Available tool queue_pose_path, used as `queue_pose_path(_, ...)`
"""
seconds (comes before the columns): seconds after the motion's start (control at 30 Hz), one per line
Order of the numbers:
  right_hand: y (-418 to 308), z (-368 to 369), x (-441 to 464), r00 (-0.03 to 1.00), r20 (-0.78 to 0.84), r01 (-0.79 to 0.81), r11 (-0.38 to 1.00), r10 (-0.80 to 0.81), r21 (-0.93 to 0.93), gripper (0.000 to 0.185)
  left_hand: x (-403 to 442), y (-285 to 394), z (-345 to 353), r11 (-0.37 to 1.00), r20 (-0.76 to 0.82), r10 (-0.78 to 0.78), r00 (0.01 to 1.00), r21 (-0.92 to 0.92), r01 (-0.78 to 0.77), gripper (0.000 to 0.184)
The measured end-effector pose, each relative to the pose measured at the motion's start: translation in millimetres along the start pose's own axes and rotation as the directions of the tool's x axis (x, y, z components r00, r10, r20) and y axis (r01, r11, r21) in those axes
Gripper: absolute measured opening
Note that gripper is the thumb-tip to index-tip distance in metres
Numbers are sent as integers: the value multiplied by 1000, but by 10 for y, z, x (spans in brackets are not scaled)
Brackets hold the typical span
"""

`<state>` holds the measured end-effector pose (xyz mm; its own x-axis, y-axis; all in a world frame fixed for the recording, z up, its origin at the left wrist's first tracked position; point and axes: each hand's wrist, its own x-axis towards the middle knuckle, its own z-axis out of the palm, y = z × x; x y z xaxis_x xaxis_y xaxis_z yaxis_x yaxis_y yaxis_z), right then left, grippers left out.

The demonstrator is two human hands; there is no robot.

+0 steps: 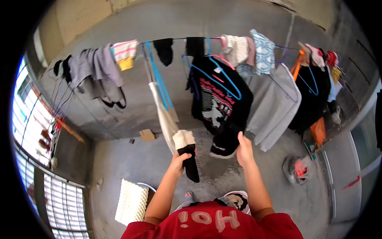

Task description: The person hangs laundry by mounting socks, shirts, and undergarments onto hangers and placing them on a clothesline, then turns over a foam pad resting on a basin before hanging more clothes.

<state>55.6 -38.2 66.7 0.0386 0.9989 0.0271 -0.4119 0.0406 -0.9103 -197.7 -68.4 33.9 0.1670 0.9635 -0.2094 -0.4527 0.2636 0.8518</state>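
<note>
Left hand (177, 162) grips black-and-cream socks (192, 165), below the line (179, 38), off it; right hand (244, 151) at the lower edge of the black shirt (217, 104), grip unclear. Garments (89, 67) already hang toward both line ends; tub (247, 195) holds more cloth (238, 201).

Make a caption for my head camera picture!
Left hand grips black and cream socks, right hand near a hanging black shirt.

L window (30, 115) v. bright, edges warped
</note>
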Motion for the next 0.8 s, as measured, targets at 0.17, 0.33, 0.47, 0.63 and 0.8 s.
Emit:
queue_pose_path(0.17,-111,119,-242,950,168,-309,847,262,432,42,80,-107,501,978,340,-141,930,-98,184,62)
queue_pose_path(0.33,58,-99,-340,972,-128,-109,863,197,494,42,120,-299,941,981,286,-196,938,55,188,43)
queue_pose_path(0.47,-31,-142,-629,924,-348,104,979,-161,-178,55,164,-394,1117,991,211,-130,969,9,131,39)
queue_pose_path(0.63,65,-686,-802,953,-293,-91,994,72,-54,57,57,-429,1421,984,118,-63,991,174,42,35)
queue_pose_path(0.8,4,-877,-949,886,-384,327,938,-261,118,43,91,-577,1552,982,118,37,992,177,-58,37)
